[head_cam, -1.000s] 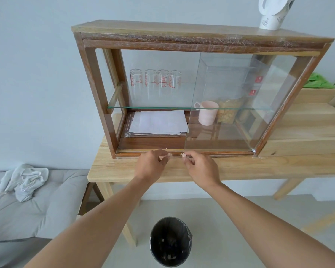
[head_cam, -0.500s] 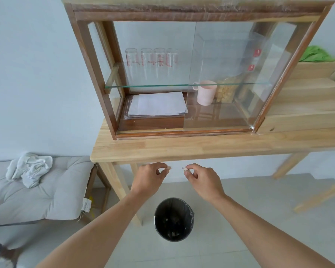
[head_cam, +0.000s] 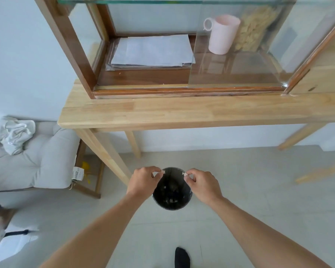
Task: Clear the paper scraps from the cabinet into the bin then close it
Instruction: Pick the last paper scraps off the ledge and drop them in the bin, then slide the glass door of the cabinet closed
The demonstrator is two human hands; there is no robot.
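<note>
My left hand [head_cam: 143, 181] and my right hand [head_cam: 203, 183] hover over the round black bin [head_cam: 172, 205] on the floor. Each pinches a tiny paper scrap: one scrap [head_cam: 162, 172] at the left fingertips, another scrap [head_cam: 184, 174] at the right fingertips. Pale scraps lie inside the bin. Above, the wooden cabinet [head_cam: 75, 47] stands on the table with its glass door [head_cam: 236, 60] slid to the right, leaving the left half open. Two small specks [head_cam: 120, 73] remain on the cabinet floor.
Inside the cabinet lie a stack of white sheets [head_cam: 152, 51], a pink mug [head_cam: 221, 34] and a bag of pale food [head_cam: 249, 29]. The wooden table [head_cam: 182, 113] juts out above the bin. A grey cushion [head_cam: 33, 157] with a crumpled cloth [head_cam: 12, 134] sits left.
Both hands came down from the cabinet's front ledge, past the table edge, to just above the bin, each still pinching its scrap. The view tilted downward.
</note>
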